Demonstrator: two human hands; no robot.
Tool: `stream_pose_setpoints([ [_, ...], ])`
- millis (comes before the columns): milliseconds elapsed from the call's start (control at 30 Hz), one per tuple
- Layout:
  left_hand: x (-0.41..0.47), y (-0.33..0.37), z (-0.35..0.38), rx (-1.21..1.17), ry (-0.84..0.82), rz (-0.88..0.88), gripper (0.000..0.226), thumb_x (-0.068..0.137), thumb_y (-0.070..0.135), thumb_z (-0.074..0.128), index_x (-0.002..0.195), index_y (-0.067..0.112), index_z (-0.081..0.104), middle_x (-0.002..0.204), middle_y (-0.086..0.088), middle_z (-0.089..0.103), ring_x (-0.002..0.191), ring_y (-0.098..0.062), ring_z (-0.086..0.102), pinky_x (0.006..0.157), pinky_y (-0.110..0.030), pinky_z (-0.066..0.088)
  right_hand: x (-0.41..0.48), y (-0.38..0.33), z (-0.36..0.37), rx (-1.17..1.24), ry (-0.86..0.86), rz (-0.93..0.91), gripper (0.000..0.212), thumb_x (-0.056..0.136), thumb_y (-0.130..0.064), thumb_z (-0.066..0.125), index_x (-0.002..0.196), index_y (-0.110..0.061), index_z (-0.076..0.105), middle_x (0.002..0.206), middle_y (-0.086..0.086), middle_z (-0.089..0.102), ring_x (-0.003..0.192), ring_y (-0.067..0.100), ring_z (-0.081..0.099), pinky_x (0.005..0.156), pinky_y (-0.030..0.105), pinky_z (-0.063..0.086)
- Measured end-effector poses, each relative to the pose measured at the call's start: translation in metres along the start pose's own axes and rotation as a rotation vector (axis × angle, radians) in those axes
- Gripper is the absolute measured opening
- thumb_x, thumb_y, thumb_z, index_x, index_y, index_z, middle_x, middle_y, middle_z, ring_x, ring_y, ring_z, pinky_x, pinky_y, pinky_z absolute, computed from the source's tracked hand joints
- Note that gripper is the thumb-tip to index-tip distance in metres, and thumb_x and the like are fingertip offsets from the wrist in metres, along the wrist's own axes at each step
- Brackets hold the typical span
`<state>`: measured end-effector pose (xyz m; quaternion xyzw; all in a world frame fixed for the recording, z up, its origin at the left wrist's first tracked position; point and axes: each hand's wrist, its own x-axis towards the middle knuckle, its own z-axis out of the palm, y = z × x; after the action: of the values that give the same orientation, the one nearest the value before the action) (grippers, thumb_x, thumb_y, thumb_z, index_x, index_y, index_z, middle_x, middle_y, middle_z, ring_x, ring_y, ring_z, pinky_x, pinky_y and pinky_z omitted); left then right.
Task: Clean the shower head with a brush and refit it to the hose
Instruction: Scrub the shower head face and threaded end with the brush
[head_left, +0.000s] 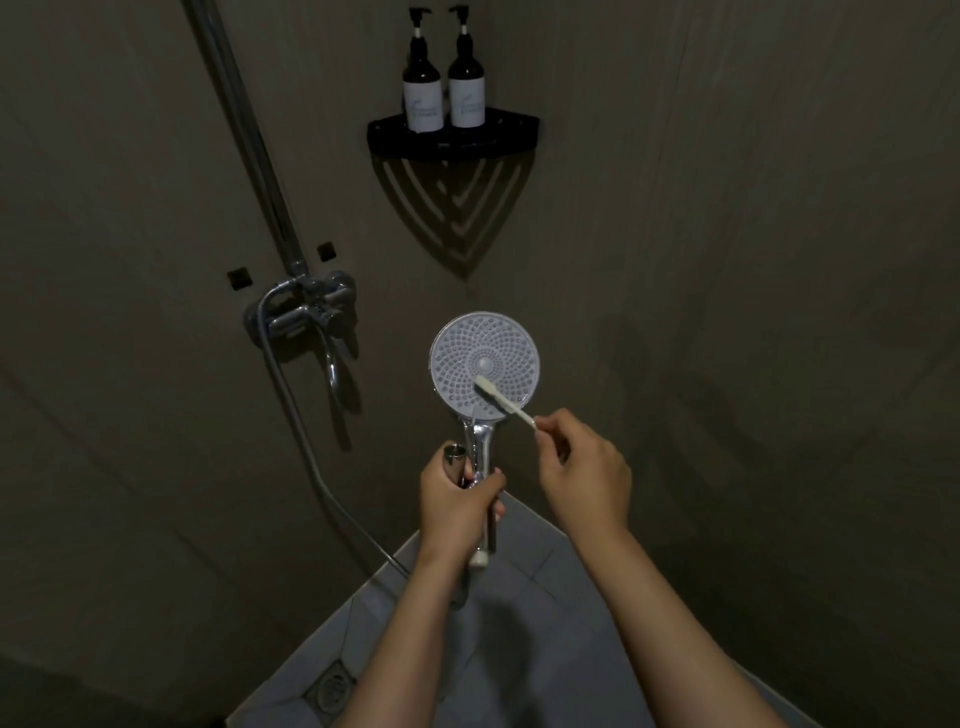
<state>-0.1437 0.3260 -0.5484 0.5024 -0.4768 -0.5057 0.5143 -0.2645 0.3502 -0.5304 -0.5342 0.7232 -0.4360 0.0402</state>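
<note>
Upright, shower head (484, 358) gripped by left hand (454, 506); slanted brush (501, 397) pinched by right hand (582, 478).

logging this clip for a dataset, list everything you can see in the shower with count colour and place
shower head: 1, pale grey face, chrome handle, centre, face toward the camera
brush: 1, white, bristles on the shower head's face
hose: 1, silver, runs from the mixer tap down behind the left forearm
mixer tap: 1, chrome, left wall
riser pipe: 1, chrome, above the mixer tap
pump bottles: 2, dark with white labels, on the corner shelf
corner shelf: 1, black, wall corner
floor drain: 1, grey, tiled floor, bottom
left hand: 1, fingers grip the shower head's handle
right hand: 1, fingers pinch the brush's handle
</note>
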Motion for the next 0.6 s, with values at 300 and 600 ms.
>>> stream_pose_setpoints([
  [300, -0.003, -0.007, -0.005, 0.038, 0.013, -0.042, 0.041, 0.077, -0.012, 0.063, 0.065, 0.015, 0.035, 0.052, -0.006, 0.045, 0.034, -0.015, 0.05, 0.037, -0.026, 0.041, -0.021, 0.0, 0.008, 0.007, -0.113, 0.016, 0.006, 0.086, -0.025, 0.06, 0.09, -0.026, 0.064, 0.084, -0.006, 0.07, 0.08, 0.022, 0.066, 0.061, 0.033, 0.047],
  [600, -0.005, -0.004, -0.007, 0.064, -0.033, 0.0, 0.034, 0.075, -0.011, 0.063, 0.068, 0.011, 0.039, 0.052, -0.006, 0.047, 0.038, -0.017, 0.052, 0.043, -0.03, 0.044, -0.019, -0.014, 0.011, 0.01, -0.133, 0.052, 0.007, 0.088, -0.025, 0.056, 0.091, -0.023, 0.062, 0.087, -0.005, 0.07, 0.083, 0.023, 0.065, 0.064, 0.034, 0.047],
])
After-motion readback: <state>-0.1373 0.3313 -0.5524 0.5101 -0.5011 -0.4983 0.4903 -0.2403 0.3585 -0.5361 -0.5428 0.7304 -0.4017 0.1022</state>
